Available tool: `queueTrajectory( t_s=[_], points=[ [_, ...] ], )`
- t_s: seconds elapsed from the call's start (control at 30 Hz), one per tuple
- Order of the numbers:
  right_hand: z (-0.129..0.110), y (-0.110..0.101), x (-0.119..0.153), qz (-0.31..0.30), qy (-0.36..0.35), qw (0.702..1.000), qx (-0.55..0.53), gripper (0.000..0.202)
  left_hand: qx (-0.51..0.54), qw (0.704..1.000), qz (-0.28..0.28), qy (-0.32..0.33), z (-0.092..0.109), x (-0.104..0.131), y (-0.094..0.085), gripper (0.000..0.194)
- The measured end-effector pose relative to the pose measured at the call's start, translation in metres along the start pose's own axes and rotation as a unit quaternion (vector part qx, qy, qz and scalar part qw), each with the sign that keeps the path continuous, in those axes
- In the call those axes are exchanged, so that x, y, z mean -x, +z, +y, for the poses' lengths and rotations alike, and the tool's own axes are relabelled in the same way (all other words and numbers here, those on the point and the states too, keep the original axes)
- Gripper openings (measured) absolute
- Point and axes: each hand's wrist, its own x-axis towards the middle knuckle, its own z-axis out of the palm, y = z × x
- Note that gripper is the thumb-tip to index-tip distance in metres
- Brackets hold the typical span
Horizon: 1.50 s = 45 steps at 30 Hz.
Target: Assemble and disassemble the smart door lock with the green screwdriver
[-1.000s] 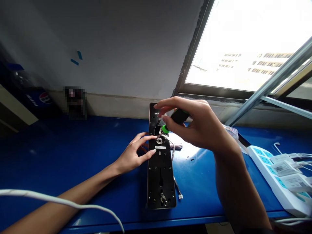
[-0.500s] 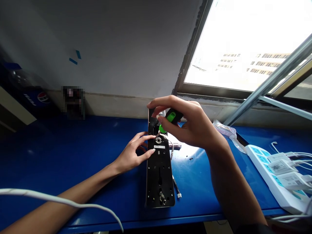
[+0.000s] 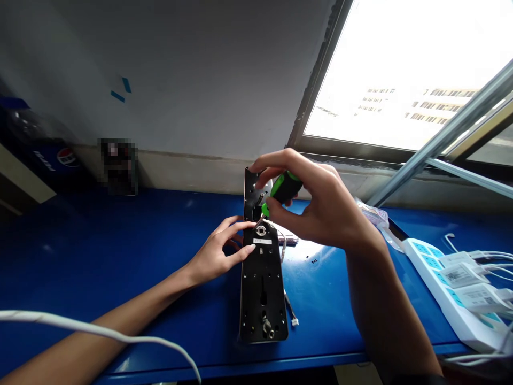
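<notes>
A long black metal plate or housing (image 3: 263,289) lies lengthwise on the blue table, with holes, a white label and a round silver fitting (image 3: 261,231). My left hand (image 3: 222,248) rests on its left edge, fingers apart, fingertips on the surface near the label. Above the upper part, my right hand (image 3: 308,198) grips a green and black screwdriver (image 3: 285,188). The screwdriver's shaft slants down to the left, its tip beside the round fitting near my left index finger. A white cable (image 3: 282,240) runs along the right edge, and a connector (image 3: 295,321) lies lower right.
On the right, a white power strip (image 3: 436,289) holds several chargers. A plastic bag (image 3: 372,214) lies behind it, near a slanted metal bar (image 3: 441,133). A Pepsi bottle (image 3: 48,158) stands at the far left. A white cable (image 3: 120,336) crosses above my left forearm.
My right hand has shifted slightly, and its index finger is raised a little, showing more of the housing's far end. The screwdriver handle has turned slightly. My left hand stays in place.
</notes>
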Motion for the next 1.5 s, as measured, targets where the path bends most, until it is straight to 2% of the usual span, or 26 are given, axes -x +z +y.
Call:
queueTrajectory(
  t_s=[0.07, 0.2, 0.23, 0.37, 0.43, 0.57, 0.73, 0.9, 1.07, 1.23, 1.4, 1.5],
  points=[
    [0.0007, -0.0024, 0.0001, -0.007, 0.000, 1.000, 0.005, 0.045, 0.000, 1.000, 0.001, 0.000, 0.0004, 0.0002, 0.0000, 0.045],
    [0.0020, -0.0011, 0.0000, 0.030, 0.007, 0.999, 0.034, 0.022, -0.017, 1.000, 0.004, 0.000, 0.0010, 0.0008, -0.0001, 0.046],
    [0.0020, -0.0003, 0.0000, 0.033, 0.005, 0.999, 0.035, 0.022, -0.019, 1.000, 0.004, -0.002, 0.0009, 0.0010, 0.0000, 0.046],
    [0.0006, 0.0015, 0.0003, 0.014, -0.013, 1.000, 0.024, 0.049, -0.009, 1.000, 0.000, -0.014, -0.0006, 0.0019, 0.0006, 0.048],
    [0.0005, 0.0020, 0.0003, 0.015, -0.010, 0.999, 0.032, 0.045, -0.005, 1.000, 0.000, -0.016, -0.0012, 0.0021, 0.0006, 0.049],
    [0.0016, 0.0026, -0.0005, 0.034, 0.000, 0.999, 0.040, 0.022, -0.006, 1.000, -0.001, -0.012, -0.0011, 0.0015, -0.0003, 0.048],
    [0.0031, 0.0019, -0.0010, 0.012, -0.012, 1.000, 0.019, 0.047, 0.000, 1.000, -0.004, -0.015, 0.0002, 0.0012, -0.0008, 0.049],
    [0.0062, 0.0018, 0.0000, 0.031, -0.006, 0.999, 0.037, 0.027, -0.011, 1.000, -0.002, -0.020, 0.0008, 0.0021, -0.0009, 0.049],
    [0.0071, 0.0019, -0.0004, 0.007, -0.026, 1.000, 0.005, 0.051, -0.003, 1.000, -0.008, -0.023, 0.0000, 0.0017, -0.0016, 0.050],
    [0.0081, 0.0030, -0.0004, 0.032, -0.009, 0.999, 0.027, 0.030, -0.011, 1.000, -0.008, -0.020, 0.0011, 0.0015, -0.0017, 0.049],
    [0.0093, 0.0027, 0.0000, 0.016, -0.030, 0.999, 0.008, 0.049, -0.017, 1.000, -0.006, -0.016, 0.0021, 0.0013, -0.0017, 0.049],
    [0.0100, 0.0025, 0.0001, 0.027, -0.012, 0.999, 0.030, 0.038, -0.025, 1.000, -0.006, -0.006, 0.0026, 0.0007, -0.0017, 0.048]
  ],
)
